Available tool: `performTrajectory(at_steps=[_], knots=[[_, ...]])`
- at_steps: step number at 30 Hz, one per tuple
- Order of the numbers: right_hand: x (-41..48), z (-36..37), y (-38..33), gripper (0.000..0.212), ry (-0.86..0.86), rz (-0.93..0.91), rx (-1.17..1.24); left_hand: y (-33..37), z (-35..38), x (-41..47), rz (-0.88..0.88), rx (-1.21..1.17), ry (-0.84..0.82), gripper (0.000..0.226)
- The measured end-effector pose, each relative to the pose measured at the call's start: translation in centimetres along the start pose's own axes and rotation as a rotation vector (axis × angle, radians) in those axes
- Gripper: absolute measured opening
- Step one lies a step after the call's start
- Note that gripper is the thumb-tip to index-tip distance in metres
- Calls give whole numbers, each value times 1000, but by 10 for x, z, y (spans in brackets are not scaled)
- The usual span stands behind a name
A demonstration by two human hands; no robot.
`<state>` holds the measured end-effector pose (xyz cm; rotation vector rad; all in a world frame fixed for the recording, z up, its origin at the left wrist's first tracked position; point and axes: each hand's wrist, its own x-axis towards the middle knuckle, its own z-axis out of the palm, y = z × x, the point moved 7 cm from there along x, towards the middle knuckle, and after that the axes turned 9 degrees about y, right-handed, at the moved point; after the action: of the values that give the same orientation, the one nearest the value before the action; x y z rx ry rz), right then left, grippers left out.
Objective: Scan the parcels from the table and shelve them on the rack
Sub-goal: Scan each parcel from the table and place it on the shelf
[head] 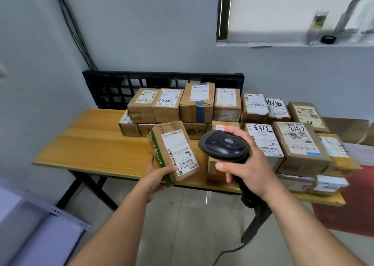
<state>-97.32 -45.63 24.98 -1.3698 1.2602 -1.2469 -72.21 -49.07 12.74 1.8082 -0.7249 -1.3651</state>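
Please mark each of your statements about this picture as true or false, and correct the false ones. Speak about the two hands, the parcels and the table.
1. The left hand holds a parcel with its label facing the camera. True.
2. The right hand is empty. False: it grips a black scanner.
3. The held parcel lies flat on the table. False: the hand holds it up, tilted.
4. A black crate stands behind the stacked parcels, by the wall. True.
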Motion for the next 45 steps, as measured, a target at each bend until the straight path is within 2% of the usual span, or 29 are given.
performTrajectory(at_steps=[6, 15, 30, 45], knots=[[-10, 6, -16, 79, -94, -2, 154, 29, -31, -17, 208, -184, 77, 113], [-26, 22, -34, 75, -223, -38, 197, 62, -82, -50, 504, -112, 274, 102], [-45, 26, -26, 71, -298, -30, 202, 43, -118, -88, 510, -71, 446, 115], [-60, 70, -20, 77, -404, -79, 234, 0, -156, -149, 492, -168, 583, 101]])
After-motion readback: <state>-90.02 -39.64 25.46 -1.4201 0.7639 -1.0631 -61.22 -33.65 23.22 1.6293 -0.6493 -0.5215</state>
